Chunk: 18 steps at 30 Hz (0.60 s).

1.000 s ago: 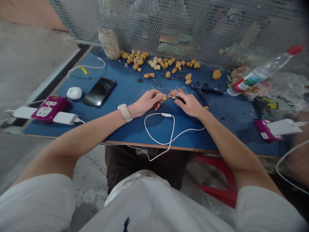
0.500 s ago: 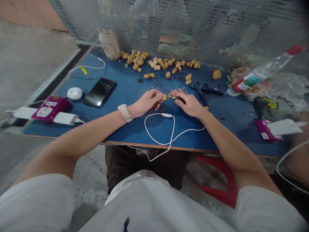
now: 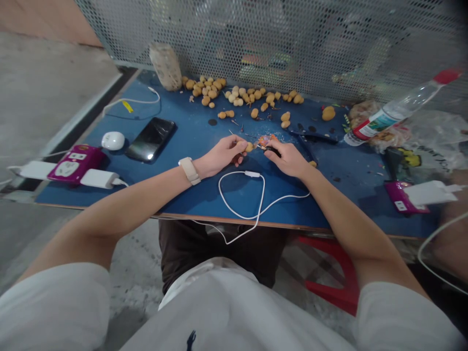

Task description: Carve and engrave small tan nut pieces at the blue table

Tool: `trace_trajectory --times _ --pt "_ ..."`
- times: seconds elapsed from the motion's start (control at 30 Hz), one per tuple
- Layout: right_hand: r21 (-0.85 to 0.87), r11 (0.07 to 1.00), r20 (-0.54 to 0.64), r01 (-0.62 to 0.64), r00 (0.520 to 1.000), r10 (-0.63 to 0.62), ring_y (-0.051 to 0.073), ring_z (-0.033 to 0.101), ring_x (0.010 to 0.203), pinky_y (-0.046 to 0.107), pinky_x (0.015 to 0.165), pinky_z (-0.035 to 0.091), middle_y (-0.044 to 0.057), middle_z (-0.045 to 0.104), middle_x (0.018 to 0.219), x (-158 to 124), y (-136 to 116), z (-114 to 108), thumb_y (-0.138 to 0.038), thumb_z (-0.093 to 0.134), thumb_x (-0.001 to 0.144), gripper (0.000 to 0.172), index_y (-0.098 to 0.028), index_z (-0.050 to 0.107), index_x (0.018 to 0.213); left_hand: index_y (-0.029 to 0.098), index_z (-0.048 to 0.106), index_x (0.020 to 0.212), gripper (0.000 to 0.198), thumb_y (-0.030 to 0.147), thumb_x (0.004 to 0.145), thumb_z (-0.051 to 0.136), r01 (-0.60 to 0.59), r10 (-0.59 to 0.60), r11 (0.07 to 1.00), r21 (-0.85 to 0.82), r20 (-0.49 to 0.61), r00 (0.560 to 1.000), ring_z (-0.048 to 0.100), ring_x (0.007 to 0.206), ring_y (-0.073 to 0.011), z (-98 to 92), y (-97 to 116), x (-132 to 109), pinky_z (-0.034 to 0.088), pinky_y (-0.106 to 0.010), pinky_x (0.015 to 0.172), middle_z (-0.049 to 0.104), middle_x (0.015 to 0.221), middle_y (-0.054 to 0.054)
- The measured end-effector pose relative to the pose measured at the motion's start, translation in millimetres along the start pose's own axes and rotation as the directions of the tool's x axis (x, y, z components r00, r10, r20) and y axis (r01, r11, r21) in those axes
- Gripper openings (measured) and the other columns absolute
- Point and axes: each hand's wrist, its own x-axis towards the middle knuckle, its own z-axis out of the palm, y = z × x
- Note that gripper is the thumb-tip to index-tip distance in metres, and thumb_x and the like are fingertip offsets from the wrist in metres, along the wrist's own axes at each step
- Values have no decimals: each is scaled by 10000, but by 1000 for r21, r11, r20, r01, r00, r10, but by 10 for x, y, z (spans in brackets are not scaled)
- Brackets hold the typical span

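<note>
My left hand [image 3: 233, 150], with a pale band on its wrist, pinches a small tan, rounded piece [image 3: 249, 147] between thumb and fingers. My right hand [image 3: 285, 157] is closed round a small black-handled tool [image 3: 273, 150]. The tool's short metallic tip meets or nearly touches the tan piece; its exact kind is too small to make out. Just behind the tool lies an orange, multicoloured scrap [image 3: 266, 140] with pale crumbs around it. Several similar tan rounded pieces [image 3: 212, 92] lie in a row along the back of the blue table [image 3: 190, 195].
A phone [image 3: 151, 140], a white case [image 3: 113, 141] and a purple power socket [image 3: 76, 165] lie left. A looped white cable [image 3: 241, 216] is in front of my hands. A tilted bottle [image 3: 398, 114] and plastic bags [image 3: 444, 141] stand right. Perforated metal mesh [image 3: 256, 44] borders the back.
</note>
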Motion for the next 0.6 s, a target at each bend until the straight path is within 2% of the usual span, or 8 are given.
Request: trace_trajectory --times 0.17,0.3,0.6 --pt "-3 1000 6 -11 1000 11 408 833 969 494 904 578 158 909 1075 -3 -11 0 -1193 306 1114 1126 -250 879 1337 184 682 1054 282 189 1333 715 8 -8 1000 -3 -7 1000 687 649 -64 6 3 0 546 -212 638 771 888 10" --pt "6 1000 -12 0 1000 0 389 822 933 485 891 580 137 905 1042 -4 2 13 -1181 327 1125 1084 -269 880 1318 185 688 1057 281 241 1312 790 3 -3 1000 -10 5 1000 684 656 -61 -6 0 -1 547 -207 652 774 891 7" --pt "6 1000 -10 12 1000 -12 409 842 958 496 889 590 154 921 1065 -3 -8 3 -1175 323 1130 1089 -260 884 1315 185 685 1060 274 220 1321 757 14 -14 1000 2 -1 1000 681 664 -69 6 22 -14 548 -222 652 767 897 9"
